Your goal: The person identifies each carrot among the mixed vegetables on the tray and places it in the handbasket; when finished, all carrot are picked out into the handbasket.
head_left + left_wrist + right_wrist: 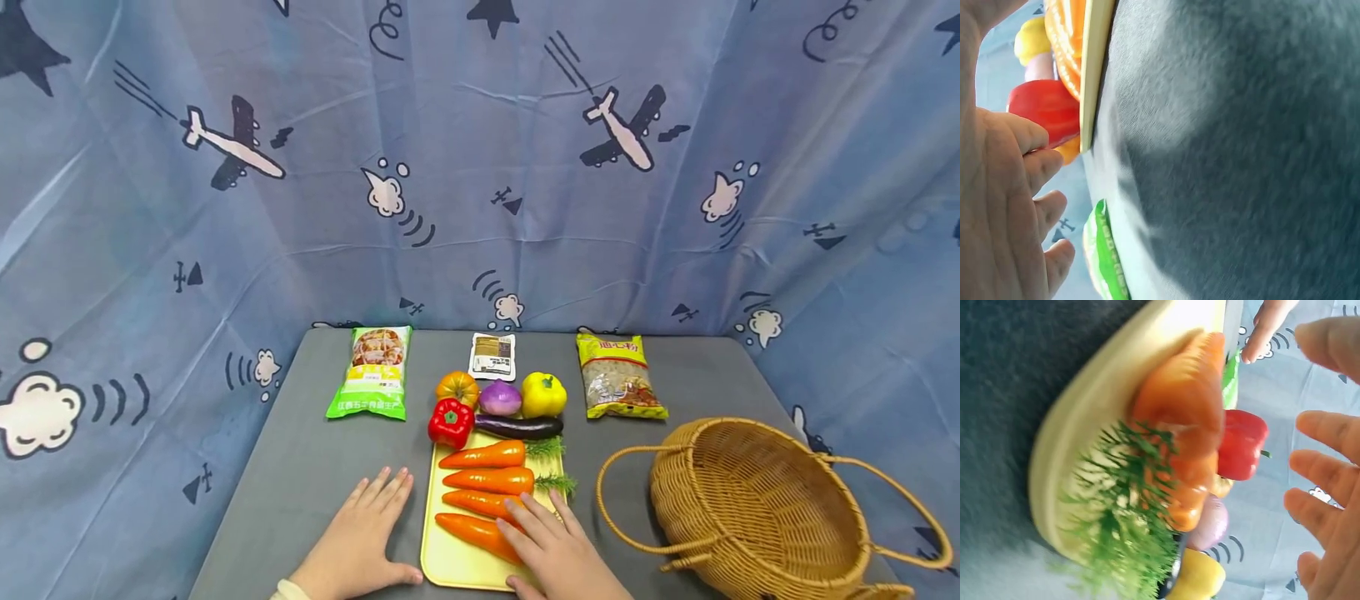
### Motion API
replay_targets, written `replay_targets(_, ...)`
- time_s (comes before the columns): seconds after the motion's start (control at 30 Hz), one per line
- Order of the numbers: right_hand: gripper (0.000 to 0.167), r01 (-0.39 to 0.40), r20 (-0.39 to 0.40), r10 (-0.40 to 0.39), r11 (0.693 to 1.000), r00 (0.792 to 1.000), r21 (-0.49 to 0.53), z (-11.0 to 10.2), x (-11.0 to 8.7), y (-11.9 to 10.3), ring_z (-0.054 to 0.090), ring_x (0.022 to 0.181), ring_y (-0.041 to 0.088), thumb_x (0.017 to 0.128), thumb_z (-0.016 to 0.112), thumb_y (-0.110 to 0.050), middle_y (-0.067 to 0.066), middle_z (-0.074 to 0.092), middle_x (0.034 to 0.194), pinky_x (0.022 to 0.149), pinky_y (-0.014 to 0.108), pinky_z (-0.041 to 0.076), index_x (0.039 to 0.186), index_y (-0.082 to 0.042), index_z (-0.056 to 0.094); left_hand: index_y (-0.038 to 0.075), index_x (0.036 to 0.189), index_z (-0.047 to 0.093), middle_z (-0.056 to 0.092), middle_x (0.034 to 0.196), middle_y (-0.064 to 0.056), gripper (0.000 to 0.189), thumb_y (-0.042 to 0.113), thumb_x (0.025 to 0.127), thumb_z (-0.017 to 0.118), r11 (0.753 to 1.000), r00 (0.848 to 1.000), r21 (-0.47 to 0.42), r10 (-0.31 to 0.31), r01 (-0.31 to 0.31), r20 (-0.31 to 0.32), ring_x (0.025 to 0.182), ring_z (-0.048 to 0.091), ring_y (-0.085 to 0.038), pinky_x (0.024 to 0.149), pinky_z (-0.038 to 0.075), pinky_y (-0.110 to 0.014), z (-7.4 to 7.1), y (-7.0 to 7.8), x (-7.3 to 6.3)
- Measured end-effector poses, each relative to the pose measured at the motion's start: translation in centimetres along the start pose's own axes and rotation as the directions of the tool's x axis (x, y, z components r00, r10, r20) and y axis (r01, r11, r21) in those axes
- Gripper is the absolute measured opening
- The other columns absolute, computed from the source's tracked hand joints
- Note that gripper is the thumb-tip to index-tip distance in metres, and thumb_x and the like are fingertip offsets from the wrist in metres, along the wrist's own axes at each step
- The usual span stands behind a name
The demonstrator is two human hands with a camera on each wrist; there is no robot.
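Note:
A pale yellow tray [450, 568] holds several orange carrots [480, 456] with feathery green tops, lying in a row. My left hand [360, 529] hovers or rests beside the tray's left edge, its fingers extended and holding nothing. Over the tray's right side is my right hand [558, 546], fingers spread, partly hiding the two nearest carrots. In the right wrist view its fingers look apart from the carrots [1182, 400]. At the tray's far end are a red bell pepper [451, 423] and a dark eggplant [519, 427].
Behind them sit an orange pumpkin-like vegetable [457, 388], a purple onion [500, 398] and a yellow pepper [543, 395]. Farther back lie a green food bag [372, 375], a small white packet [492, 357] and a yellow bag [621, 377]. A wicker basket [675, 479] stands at right.

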State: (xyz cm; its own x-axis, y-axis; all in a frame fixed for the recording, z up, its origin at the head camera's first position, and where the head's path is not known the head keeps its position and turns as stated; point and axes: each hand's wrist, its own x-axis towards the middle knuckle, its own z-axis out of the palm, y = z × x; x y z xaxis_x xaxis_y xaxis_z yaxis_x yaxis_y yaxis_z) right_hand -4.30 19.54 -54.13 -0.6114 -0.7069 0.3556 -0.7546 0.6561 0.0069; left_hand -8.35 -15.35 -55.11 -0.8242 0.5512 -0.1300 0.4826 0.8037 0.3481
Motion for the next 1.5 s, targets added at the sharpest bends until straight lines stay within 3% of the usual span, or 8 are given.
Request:
replay_targets(0.23, 0.053, -0.058, 0.089, 0.053, 0.997, 0.995, 0.053, 0.8, -0.1, 0.0, 0.061, 0.131, 0.027, 0.094, 0.080, -0.047, 0.005, 0.065, 0.143, 0.127, 0.037, -0.015, 0.138, -0.016, 0.072, 0.003, 0.167, 0.035, 0.038, 0.170, -0.012, 0.131, 0.090, 0.075, 0.068, 1.000, 0.998, -0.029, 0.005, -0.003, 0.059, 0.157, 0.032, -0.038, 0.123, 0.029, -0.064, 0.7, 0.0, 0.6)
replay_targets(0.37, 0.045, -0.071, 0.090, 0.068, 0.997, 0.994, 0.033, 1.2, -0.2, 0.0, 0.064, 0.123, 0.022, 0.094, 0.081, -0.042, 0.002, 0.068, 0.136, 0.124, 0.050, 0.024, 0.131, -0.019, 0.076, 0.004, 0.167, 0.035, 0.040, 0.169, -0.012, 0.131, 0.089, 0.074, 0.071, 0.999, 0.996, -0.043, 0.003, 0.001, 0.092, 0.156, 0.034, -0.039, 0.121, 0.030, -0.066, 1.0, 0.1, 1.1)
replay_targets(0.5, 0.041, -0.094, 0.071, 0.094, 0.996, 0.993, -0.004, 1.4, -0.2, -0.1, 0.062, 0.115, 0.019, 0.090, 0.085, -0.040, -0.003, 0.069, 0.128, 0.089, 0.049, 0.048, 0.127, -0.021, 0.077, 0.005, 0.167, 0.037, 0.040, 0.169, -0.010, 0.129, 0.086, 0.074, 0.074, 0.998, 0.994, -0.060, 0.011, -0.005, 0.108, 0.155, 0.034, -0.039, 0.120, 0.031, -0.068, 1.1, 0.3, 1.4)
replay_targets(0.67, 0.048, -0.151, 0.115, 0.147, 0.988, 0.982, 0.021, 1.2, -0.2, -0.3, 0.054, 0.102, 0.014, 0.088, 0.087, -0.042, -0.008, 0.066, 0.119, 0.074, 0.033, 0.033, 0.130, -0.021, 0.076, 0.006, 0.166, 0.040, 0.041, 0.168, -0.008, 0.127, 0.086, 0.074, 0.075, 0.998, 0.995, -0.067, 0.029, -0.022, 0.100, 0.155, 0.035, -0.038, 0.119, 0.032, -0.068, 1.6, 0.1, 1.7)
replay_targets(0.87, 0.052, -0.156, 0.152, 0.158, 0.988, 0.976, -0.025, 1.3, -0.2, -0.5, 0.048, 0.089, 0.011, 0.087, 0.085, -0.052, -0.008, 0.066, 0.111, 0.069, 0.029, 0.026, 0.128, -0.022, 0.077, 0.007, 0.164, 0.043, 0.044, 0.167, -0.009, 0.122, 0.085, 0.076, 0.074, 0.997, 0.986, -0.077, 0.034, -0.022, 0.161, 0.152, 0.039, -0.039, 0.117, 0.035, -0.068, 2.3, -0.3, 2.1)
replay_targets(1.03, 0.050, -0.141, 0.090, 0.149, 0.986, 0.985, -0.088, 1.8, -0.6, -0.7, 0.046, 0.084, 0.010, 0.084, 0.083, -0.059, -0.008, 0.066, 0.104, 0.067, 0.029, 0.025, 0.119, -0.024, 0.080, 0.008, 0.164, 0.043, 0.043, 0.167, -0.008, 0.120, 0.087, 0.078, 0.070, 0.995, 0.980, -0.097, 0.037, -0.019, 0.193, 0.153, 0.039, -0.038, 0.117, 0.034, -0.069, 3.1, -0.9, 2.3)
replay_targets(1.37, 0.038, -0.139, -0.176, 0.124, 0.987, 0.977, -0.075, 2.1, -1.5, -1.1, 0.051, 0.080, 0.006, 0.093, 0.070, -0.065, -0.014, 0.069, 0.094, 0.069, 0.023, 0.028, 0.102, -0.030, 0.082, 0.010, 0.167, 0.039, 0.039, 0.170, -0.007, 0.130, 0.093, 0.071, 0.069, 0.975, 0.947, -0.160, -0.098, 0.153, 0.307, 0.155, 0.035, -0.037, 0.113, 0.025, -0.082, 3.5, -0.4, 2.7)
replay_targets(1.5, 0.037, -0.174, -0.174, 0.164, 0.984, 0.971, -0.043, 1.0, -1.8, -1.2, 0.051, 0.081, 0.004, 0.090, 0.072, -0.064, -0.014, 0.071, 0.097, 0.069, 0.022, 0.028, 0.103, -0.031, 0.082, 0.012, 0.167, 0.039, 0.039, 0.170, -0.006, 0.130, 0.094, 0.070, 0.069, 0.977, 0.949, -0.150, -0.101, 0.151, 0.299, 0.154, 0.035, -0.038, 0.112, 0.025, -0.083, 3.6, -0.3, 2.7)
